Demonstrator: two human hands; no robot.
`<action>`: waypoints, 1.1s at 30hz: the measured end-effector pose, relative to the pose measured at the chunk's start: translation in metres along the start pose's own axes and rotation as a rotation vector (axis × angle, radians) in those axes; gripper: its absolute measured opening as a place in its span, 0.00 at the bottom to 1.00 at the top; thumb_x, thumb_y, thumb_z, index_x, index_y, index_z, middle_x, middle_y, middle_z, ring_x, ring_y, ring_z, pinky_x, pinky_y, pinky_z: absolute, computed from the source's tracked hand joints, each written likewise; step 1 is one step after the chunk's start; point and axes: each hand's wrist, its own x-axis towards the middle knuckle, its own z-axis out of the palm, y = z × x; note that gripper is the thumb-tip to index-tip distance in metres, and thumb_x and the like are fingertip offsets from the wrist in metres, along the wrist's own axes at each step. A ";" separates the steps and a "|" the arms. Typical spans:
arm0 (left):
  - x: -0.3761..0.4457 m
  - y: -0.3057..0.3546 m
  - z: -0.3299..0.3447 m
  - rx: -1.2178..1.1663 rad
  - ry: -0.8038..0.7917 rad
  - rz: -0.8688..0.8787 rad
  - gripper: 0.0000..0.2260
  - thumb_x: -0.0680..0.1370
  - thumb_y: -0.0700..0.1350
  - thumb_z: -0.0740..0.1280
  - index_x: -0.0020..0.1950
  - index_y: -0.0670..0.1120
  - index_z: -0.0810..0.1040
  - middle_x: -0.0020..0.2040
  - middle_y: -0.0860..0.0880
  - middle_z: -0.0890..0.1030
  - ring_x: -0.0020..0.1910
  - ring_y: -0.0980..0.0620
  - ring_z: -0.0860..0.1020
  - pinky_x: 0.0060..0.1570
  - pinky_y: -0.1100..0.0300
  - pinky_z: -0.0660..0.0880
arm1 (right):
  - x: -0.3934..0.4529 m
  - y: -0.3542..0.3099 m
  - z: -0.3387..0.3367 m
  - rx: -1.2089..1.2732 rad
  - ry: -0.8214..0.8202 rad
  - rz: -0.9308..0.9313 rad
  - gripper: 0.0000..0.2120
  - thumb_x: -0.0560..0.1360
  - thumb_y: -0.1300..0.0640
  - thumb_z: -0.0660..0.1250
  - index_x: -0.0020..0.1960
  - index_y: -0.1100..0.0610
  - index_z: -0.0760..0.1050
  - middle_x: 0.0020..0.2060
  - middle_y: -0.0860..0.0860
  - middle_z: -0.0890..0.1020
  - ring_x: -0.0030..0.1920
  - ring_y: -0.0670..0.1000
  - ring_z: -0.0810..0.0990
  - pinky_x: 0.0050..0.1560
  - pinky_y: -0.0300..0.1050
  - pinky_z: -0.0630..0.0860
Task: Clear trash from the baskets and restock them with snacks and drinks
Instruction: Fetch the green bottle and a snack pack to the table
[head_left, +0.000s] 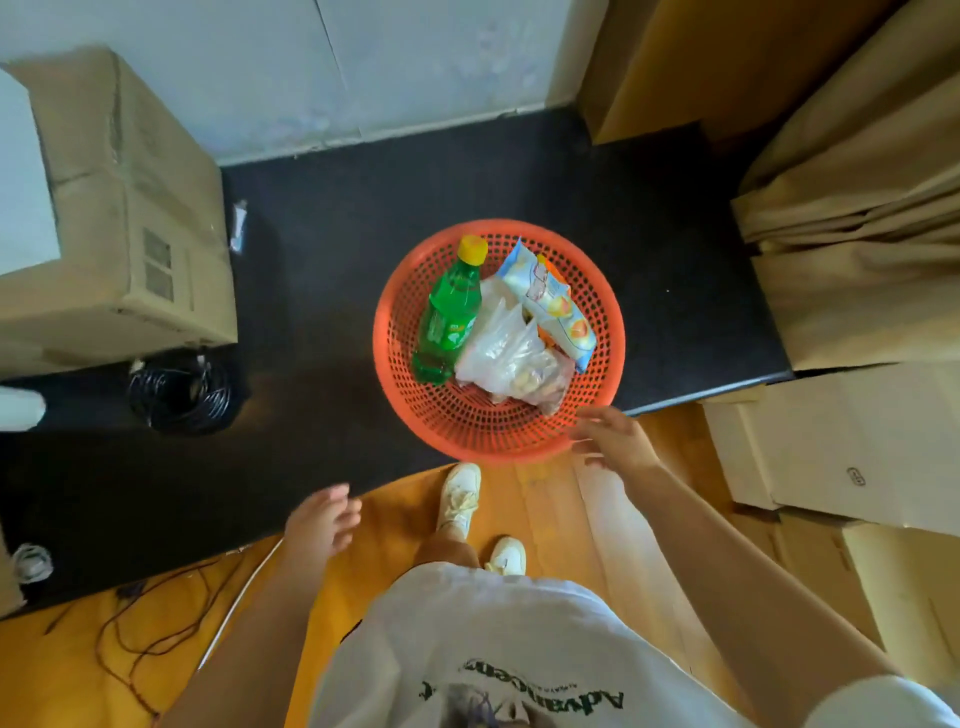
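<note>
Item: round orange mesh basket (415, 332), standing on a black table (322, 270) close to its near edge, its rim slightly overhanging toward the wooden floor (524, 499); that spot probably keeps it within easy reach of the standing person. Contents, three: a green soft-drink bottle (449, 314) with a yellow cap, lying on its side along the left wall of the basket, cap toward the far rim; a crumpled clear plastic bag (506, 348) in the middle with some pale lumps inside, contents not identifiable, touching the bottle and likely the trash to be cleared; a light blue snack packet (550, 299) with orange fruit print, propped against the right wall and partly over the bag. The basket is perforated all round, shallow, with a smooth rolled rim; no damage visible. Hands: the right hand (615, 441) is at the near right rim, fingers spread and holding nothing, touching or just short of the rim, which cannot be told; judged to be reaching either to steady the basket or to pick from it. The left hand (322, 522) hangs over the table's near edge, well apart from the basket, fingers loose and empty. Surroundings: a cardboard box (119, 208) on the table's far left, a coil of black cable (179, 395) just in front of it, and stacked flat cardboard (857, 208) to the right.
</note>
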 end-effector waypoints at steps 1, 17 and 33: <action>0.004 0.026 0.010 -0.011 -0.023 0.042 0.13 0.80 0.40 0.58 0.64 0.43 0.73 0.60 0.41 0.78 0.59 0.44 0.77 0.57 0.51 0.71 | 0.011 -0.012 -0.002 -0.036 0.023 -0.027 0.12 0.74 0.63 0.63 0.57 0.58 0.75 0.39 0.54 0.80 0.36 0.51 0.78 0.35 0.43 0.72; 0.039 0.184 0.121 0.392 -0.436 0.775 0.36 0.62 0.38 0.78 0.66 0.48 0.68 0.64 0.48 0.73 0.63 0.52 0.71 0.62 0.59 0.66 | 0.124 -0.102 0.006 -0.491 0.082 -0.236 0.33 0.64 0.61 0.74 0.66 0.53 0.68 0.61 0.51 0.75 0.58 0.51 0.74 0.51 0.41 0.69; 0.025 0.180 0.116 0.334 -0.481 0.829 0.30 0.63 0.33 0.77 0.57 0.53 0.69 0.52 0.59 0.76 0.53 0.59 0.74 0.49 0.75 0.68 | 0.081 -0.083 0.010 -0.148 0.210 -0.276 0.25 0.67 0.58 0.74 0.62 0.53 0.71 0.48 0.47 0.77 0.47 0.48 0.76 0.46 0.37 0.69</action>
